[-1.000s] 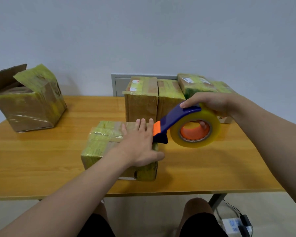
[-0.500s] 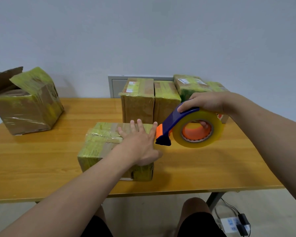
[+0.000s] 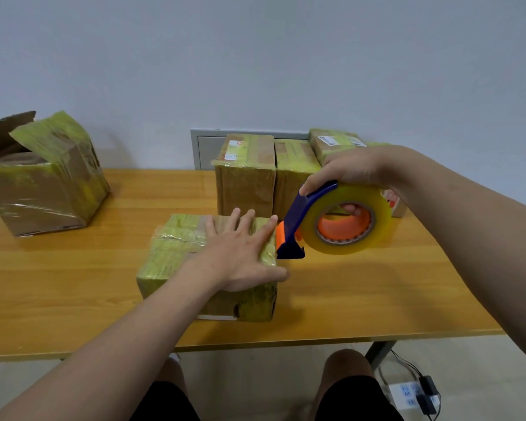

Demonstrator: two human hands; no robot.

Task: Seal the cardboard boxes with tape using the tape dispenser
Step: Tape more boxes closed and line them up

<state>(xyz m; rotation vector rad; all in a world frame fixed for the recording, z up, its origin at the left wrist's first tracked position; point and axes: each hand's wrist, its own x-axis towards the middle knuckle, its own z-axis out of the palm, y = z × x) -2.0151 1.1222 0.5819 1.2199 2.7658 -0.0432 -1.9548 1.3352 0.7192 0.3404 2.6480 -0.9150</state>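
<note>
box (image 3: pixel 176 253) yellow-taped, closed | left hand (image 3: pixel 240 253) flat on top, grip apart | right hand (image 3: pixel 351 168) grip clamped on tape dispenser (image 3: pixel 331 221)

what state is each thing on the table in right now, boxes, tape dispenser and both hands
front box: closed, taped over, lying flat under the left hand
left hand: open, palm pressed on the front box
tape dispenser: held above the table, blade end at the front box's right edge
right hand: gripping the tape dispenser
left box: flaps open
back boxes: closed, taped, standing side by side
</note>
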